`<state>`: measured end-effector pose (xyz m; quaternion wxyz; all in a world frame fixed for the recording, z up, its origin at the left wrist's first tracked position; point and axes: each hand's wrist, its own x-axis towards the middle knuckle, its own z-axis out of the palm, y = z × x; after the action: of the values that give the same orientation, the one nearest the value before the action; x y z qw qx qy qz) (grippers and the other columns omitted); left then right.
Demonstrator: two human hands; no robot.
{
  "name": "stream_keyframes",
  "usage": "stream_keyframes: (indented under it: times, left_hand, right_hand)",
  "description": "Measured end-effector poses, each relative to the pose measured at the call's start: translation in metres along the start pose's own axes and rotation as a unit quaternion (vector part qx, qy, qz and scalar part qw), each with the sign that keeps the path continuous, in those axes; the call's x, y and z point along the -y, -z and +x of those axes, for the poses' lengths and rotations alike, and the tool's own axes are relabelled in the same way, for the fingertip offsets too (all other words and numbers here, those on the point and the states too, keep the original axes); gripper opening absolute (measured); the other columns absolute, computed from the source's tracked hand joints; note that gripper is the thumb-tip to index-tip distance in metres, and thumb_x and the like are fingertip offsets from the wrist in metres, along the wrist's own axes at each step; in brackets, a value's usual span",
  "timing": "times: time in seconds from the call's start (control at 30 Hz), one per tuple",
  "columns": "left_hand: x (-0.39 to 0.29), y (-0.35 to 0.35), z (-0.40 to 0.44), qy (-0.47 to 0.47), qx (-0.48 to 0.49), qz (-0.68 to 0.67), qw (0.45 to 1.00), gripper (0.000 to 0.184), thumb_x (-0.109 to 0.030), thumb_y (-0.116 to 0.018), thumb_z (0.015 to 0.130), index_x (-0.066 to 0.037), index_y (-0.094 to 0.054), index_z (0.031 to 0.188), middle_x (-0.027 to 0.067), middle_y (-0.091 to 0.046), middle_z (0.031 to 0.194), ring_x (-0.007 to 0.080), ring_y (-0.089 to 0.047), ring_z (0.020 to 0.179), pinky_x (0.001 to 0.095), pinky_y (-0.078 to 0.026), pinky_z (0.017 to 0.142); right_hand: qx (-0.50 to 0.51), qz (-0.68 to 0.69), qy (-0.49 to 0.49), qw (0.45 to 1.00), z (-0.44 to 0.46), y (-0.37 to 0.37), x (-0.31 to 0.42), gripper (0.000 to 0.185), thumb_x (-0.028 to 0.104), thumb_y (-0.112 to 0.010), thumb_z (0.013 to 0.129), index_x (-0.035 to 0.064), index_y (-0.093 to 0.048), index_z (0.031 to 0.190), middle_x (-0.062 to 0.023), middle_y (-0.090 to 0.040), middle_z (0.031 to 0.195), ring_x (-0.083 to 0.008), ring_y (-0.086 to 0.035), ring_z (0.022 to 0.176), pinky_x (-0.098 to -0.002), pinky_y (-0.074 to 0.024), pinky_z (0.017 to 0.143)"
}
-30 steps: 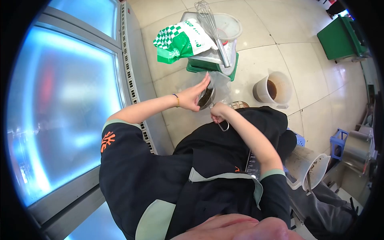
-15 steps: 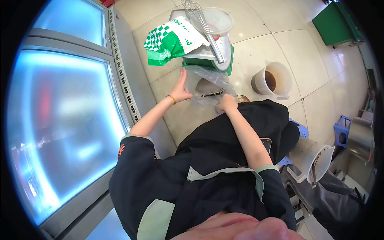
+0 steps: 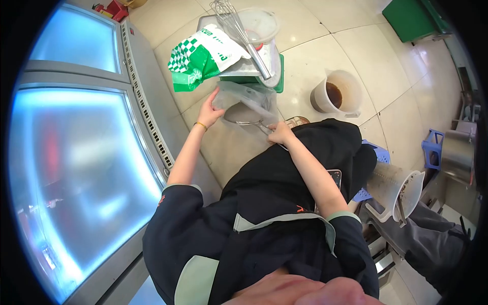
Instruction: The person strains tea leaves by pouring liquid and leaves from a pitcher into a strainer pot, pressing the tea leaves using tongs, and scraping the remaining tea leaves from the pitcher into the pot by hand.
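Observation:
My right hand is closed round the wire handle of what looks like a fine-mesh strainer. The strainer's rounded bowl lies within the mouth of a clear plastic bag low over the floor. At the bag's left side, my left hand holds its edge between thumb and fingers. Just beyond the bag, a green-and-white printed bag and a steel whisk rest on a scale with a green base, beside a translucent tub. The bag's contents are not clear.
A white pitcher with brown liquid stands on the tiles to the right. Another pitcher sits by a blue stool, near another person's grey-clad leg. A glass-door fridge lines the left. A green bin stands far right.
The strainer's bowl has turned and shows more fully in the bag's mouth. My left hand has gone from spread fingers to holding the bag's edge. The view has shifted slightly.

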<state>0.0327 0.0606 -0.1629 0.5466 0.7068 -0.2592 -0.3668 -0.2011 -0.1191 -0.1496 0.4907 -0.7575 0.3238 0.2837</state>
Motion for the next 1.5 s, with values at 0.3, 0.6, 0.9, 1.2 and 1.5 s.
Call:
stream_keyframes:
  times: [0.3, 0.6, 0.9, 1.2, 1.5]
  left_hand:
    - [-0.008, 0.013, 0.003, 0.012, -0.022, -0.014, 1.0, 0.077, 0.008, -0.048, 0.069, -0.007, -0.026, 0.141, 0.0086, -0.026, 0.147, 0.0108, -0.06, 0.06, 0.023, -0.05, 0.056]
    - [-0.027, 0.021, 0.005, 0.005, -0.005, 0.005, 1.0, 0.072, 0.006, -0.048, 0.072, -0.009, -0.03, 0.14, 0.0073, -0.027, 0.147, 0.0114, -0.06, 0.06, 0.0224, -0.047, 0.054]
    - [-0.045, 0.032, -0.008, 0.062, -0.057, 0.005, 0.996, 0.046, -0.005, -0.06, 0.078, -0.012, -0.055, 0.123, 0.0093, -0.037, 0.141, 0.0082, -0.057, 0.059, 0.0204, -0.044, 0.052]
    - [-0.008, -0.011, -0.023, -0.116, -0.326, 0.099, 0.933, 0.03, -0.007, -0.062, 0.078, -0.007, -0.059, 0.108, 0.0066, -0.054, 0.121, 0.0051, -0.052, 0.056, 0.019, -0.042, 0.051]
    - [-0.144, -0.166, -0.038, 0.145, 0.288, -0.094, 0.942, 0.041, -0.037, -0.052, 0.09, -0.011, -0.049, 0.121, -0.002, -0.057, 0.097, 0.0068, -0.056, 0.074, 0.0225, -0.045, 0.059]
  right_hand:
    - [0.074, 0.03, -0.068, 0.994, -0.024, 0.013, 0.046, 0.024, 0.012, -0.059, 0.062, -0.0052, -0.065, 0.078, -0.0209, -0.063, 0.078, -0.0255, -0.064, 0.079, -0.0348, -0.0495, 0.07]
    - [0.085, 0.268, -0.046, 0.959, -0.071, 0.043, 0.041, 0.019, 0.011, -0.057, 0.067, -0.0004, -0.062, 0.082, -0.0033, -0.048, 0.06, -0.0105, -0.04, 0.04, -0.025, -0.03, 0.036]
    - [0.257, 0.655, -0.059, 0.709, -0.164, 0.07, -0.003, 0.054, 0.008, -0.042, 0.074, 0.0007, -0.04, 0.128, -0.0046, -0.047, 0.073, -0.0048, -0.032, 0.041, -0.018, -0.0263, 0.033]
    - [0.24, 0.817, 0.027, 0.523, -0.252, 0.062, -0.025, 0.061, 0.007, -0.04, 0.071, 0.0016, -0.038, 0.133, -0.0064, -0.046, 0.075, -0.0101, -0.036, 0.041, -0.0216, -0.0347, 0.034]
    - [-0.118, 0.762, 0.237, 0.591, -0.136, 0.041, 0.016, 0.049, 0.028, -0.045, 0.095, 0.0177, -0.025, 0.138, -0.0049, -0.051, 0.097, -0.0216, -0.055, 0.087, -0.0395, -0.0472, 0.079]
